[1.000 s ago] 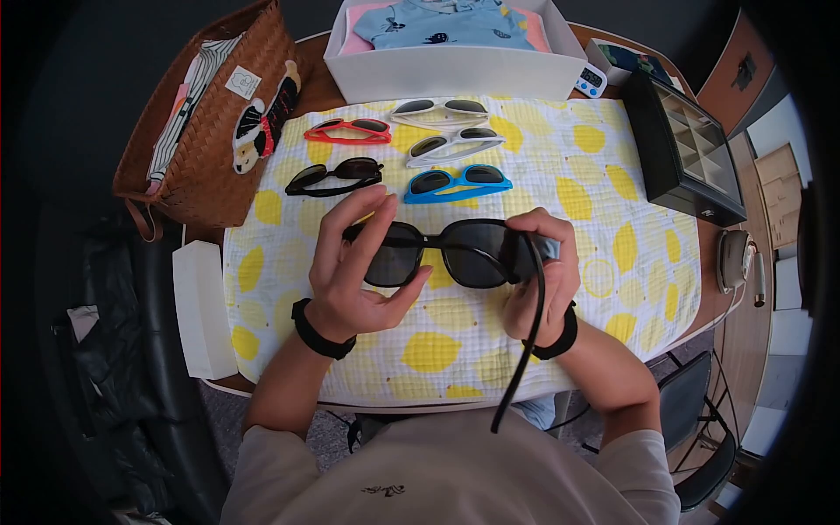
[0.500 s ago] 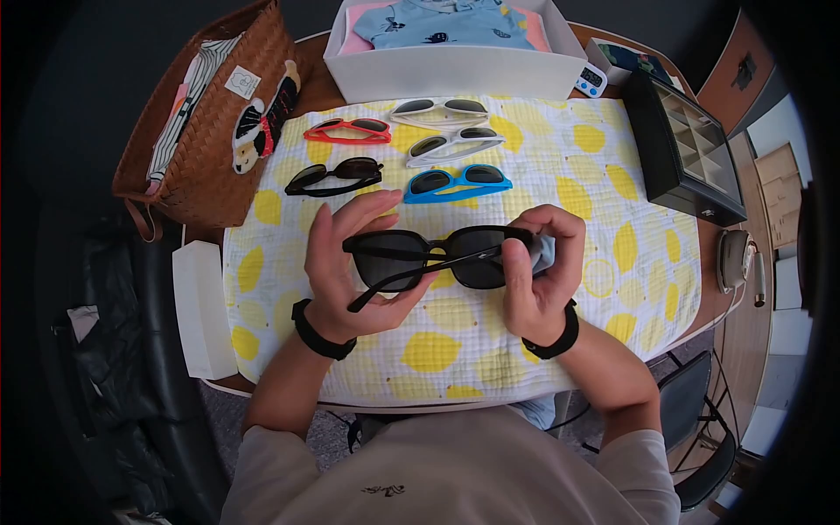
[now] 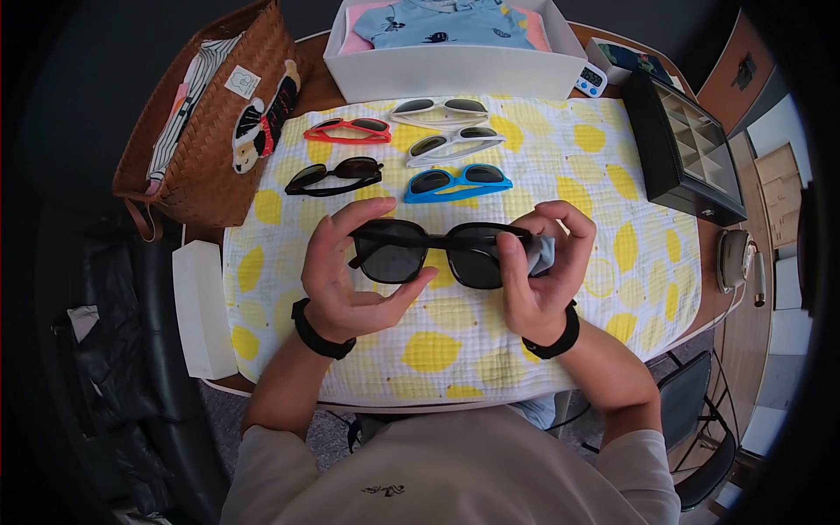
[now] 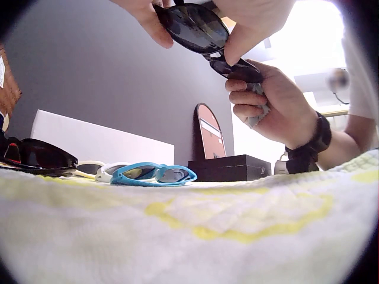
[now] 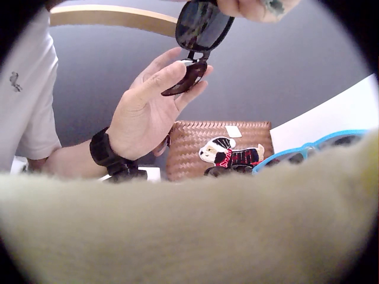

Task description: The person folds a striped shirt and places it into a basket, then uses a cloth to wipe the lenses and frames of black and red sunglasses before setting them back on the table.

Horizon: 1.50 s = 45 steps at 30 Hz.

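The large black square-framed sunglasses (image 3: 442, 252) are held in the air above the white quilted cloth with yellow lemon print (image 3: 604, 254), near its front-centre. The stretch of cloth below them, between the glasses and the front edge of the desk (image 3: 709, 306), carries nothing.

Left hand (image 3: 346, 271): grip curled round the left lens, fingers over the top rim, thumb under the lower rim. Right hand (image 3: 542, 271): grip closed on the right end of the frame, pinching a small grey cloth (image 3: 541, 254) against it.

Just beyond the black glasses lie blue-framed sunglasses (image 3: 457, 182), the nearest item to the hands. Farther beyond are two white-framed pairs (image 3: 455, 144), and beyond and left are a slim black-framed pair (image 3: 334, 175) and a red-framed pair (image 3: 348, 130).

Beyond these stands a white box of folded clothes (image 3: 455, 70). A woven brown basket bag (image 3: 210, 122) stands left of the cloth; a black compartmented case (image 3: 687, 149) stands right of it, well apart from the hands.
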{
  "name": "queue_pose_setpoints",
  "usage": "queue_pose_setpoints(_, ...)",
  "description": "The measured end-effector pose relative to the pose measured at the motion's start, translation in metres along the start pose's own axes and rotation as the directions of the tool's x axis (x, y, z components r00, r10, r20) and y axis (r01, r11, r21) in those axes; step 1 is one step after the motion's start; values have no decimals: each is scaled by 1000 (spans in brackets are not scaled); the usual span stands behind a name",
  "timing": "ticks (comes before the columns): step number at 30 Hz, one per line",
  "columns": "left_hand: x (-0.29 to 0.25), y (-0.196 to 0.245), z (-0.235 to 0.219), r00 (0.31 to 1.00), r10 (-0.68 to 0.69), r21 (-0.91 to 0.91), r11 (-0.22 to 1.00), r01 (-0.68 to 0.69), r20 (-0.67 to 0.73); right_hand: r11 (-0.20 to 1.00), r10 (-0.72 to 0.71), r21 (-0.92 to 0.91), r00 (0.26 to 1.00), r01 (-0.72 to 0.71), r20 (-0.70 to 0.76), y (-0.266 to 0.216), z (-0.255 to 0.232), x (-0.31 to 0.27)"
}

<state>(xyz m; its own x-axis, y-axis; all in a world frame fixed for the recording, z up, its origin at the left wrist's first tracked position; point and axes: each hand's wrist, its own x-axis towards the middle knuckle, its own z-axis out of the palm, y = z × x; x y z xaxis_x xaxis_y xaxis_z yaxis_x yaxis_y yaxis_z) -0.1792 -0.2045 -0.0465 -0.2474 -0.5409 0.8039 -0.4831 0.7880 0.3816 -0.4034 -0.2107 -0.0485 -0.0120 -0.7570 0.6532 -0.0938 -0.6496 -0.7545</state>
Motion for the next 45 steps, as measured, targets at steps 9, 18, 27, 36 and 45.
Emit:
queue_pose_setpoints(9,4,6,-4,998,-54,66,996,55,-20,1000,-8,-13,1000,8,17,0,-1,2)
queue_pose_setpoints(18,6,7,-3,999,-38,176,984,36,9,997,-18,-73,998,22,53,-2,-4,3)
queue_pose_setpoints(27,5,4,-2,997,-71,143,987,75,-33,983,111,-163,978,-82,178,-8,-2,7)
queue_pose_setpoints(36,4,3,-1,997,-53,263,962,65,-54,985,107,-166,935,-53,337,-4,3,10)
queue_pose_setpoints(45,10,0,1,994,-112,297,949,106,2,987,40,-161,939,16,340,-5,3,15)
